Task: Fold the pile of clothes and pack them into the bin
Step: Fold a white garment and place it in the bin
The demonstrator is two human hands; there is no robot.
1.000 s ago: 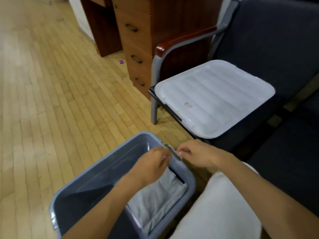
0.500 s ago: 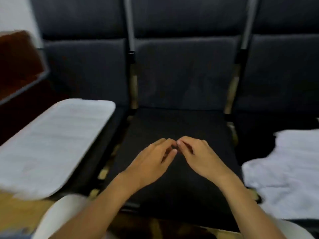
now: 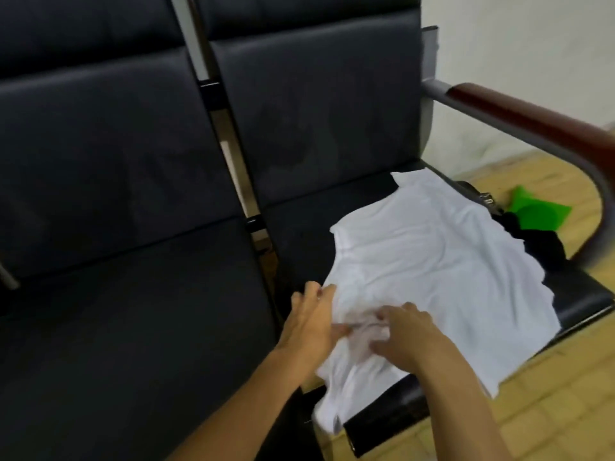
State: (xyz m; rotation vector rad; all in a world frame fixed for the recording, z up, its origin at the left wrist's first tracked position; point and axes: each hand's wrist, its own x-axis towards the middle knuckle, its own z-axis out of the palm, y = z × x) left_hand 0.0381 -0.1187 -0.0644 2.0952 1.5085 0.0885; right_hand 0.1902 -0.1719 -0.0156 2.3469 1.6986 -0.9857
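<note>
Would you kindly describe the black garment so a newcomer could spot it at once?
Find the right-hand seat beside the wooden armrest. At its far right edge, partly under the white shirt, lies the black garment: crumpled and dark, with green cloth behind it.
</note>
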